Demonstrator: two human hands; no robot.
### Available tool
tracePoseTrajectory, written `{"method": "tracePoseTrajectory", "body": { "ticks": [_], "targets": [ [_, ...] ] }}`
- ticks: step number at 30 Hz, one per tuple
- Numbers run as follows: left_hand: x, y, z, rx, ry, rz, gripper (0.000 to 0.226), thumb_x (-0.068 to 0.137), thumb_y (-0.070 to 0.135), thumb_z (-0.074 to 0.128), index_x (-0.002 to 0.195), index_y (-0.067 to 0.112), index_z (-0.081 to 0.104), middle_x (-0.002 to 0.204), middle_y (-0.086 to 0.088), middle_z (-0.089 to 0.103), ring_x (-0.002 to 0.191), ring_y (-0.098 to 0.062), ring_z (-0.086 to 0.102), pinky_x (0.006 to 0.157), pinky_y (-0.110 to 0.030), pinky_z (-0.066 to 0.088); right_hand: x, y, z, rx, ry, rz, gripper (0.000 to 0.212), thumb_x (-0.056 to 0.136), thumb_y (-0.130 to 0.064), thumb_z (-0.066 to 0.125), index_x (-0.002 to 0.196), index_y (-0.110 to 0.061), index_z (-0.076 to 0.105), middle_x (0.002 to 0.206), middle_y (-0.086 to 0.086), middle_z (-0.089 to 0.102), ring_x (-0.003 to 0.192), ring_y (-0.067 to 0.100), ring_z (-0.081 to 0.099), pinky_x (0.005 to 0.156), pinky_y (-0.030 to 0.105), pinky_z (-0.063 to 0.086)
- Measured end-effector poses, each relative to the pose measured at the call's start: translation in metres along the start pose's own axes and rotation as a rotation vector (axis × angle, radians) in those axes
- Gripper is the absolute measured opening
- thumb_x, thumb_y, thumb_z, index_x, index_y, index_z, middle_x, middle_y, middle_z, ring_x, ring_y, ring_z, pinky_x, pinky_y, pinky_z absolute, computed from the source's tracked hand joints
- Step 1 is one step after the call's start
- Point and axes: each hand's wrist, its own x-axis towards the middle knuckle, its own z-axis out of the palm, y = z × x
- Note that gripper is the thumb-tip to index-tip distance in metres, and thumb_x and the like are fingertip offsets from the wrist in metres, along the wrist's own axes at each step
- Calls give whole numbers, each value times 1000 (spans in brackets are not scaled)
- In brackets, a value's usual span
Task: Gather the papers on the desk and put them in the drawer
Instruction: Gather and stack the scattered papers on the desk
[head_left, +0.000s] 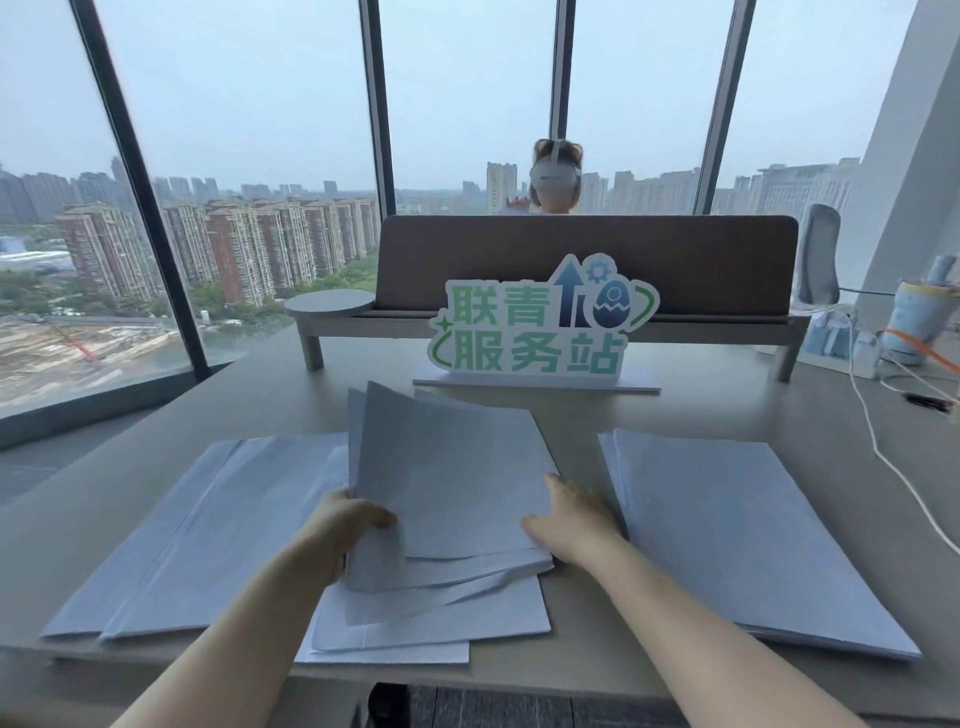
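Note:
White papers lie in three groups on the grey desk (701, 405). A middle stack (452, 478) sits in front of me, its left edge lifted off the desk. My left hand (345, 525) grips that lifted left edge, thumb on top of the sheets. My right hand (571, 519) rests against the stack's right edge with its fingers extended. Looser sheets (441, 618) stick out under the stack at the desk's front edge. A left pile (208, 530) and a right pile (743, 535) lie flat. No drawer is in view.
A green-lettered sign (540, 327) stands behind the papers, before a low shelf with a brown divider (587, 260). White cables (883, 452) and a wrapped item (919, 317) are at the far right. A person wearing a headset (555, 176) sits beyond the divider.

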Motion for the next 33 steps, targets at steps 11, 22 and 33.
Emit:
{"method": "tracePoseTrajectory", "body": {
  "ticks": [11,22,33],
  "targets": [
    [2,-6,21,2,-124,20,34,76,-9,69,106,4,62,97,-22,69,87,-39,68,77,-48,58,-14,-14,12,227,-48,-180,68,87,-34,59,151,-25,37,159,-3,32,145,17,30,113,28,29],
    [-22,10,11,-218,-174,246,35,53,0,74,87,3,69,75,-12,73,55,-17,69,53,-27,57,-4,-8,-21,1001,227,33,48,86,-26,72,131,-14,57,134,7,61,119,29,61,105,43,47],
    [-37,10,-17,29,-139,151,32,62,18,70,92,8,69,84,-12,63,71,-22,58,61,-25,46,-23,-7,-24,997,196,94,14,83,0,66,93,-8,69,98,17,72,92,36,69,91,51,55]
  ]
}}
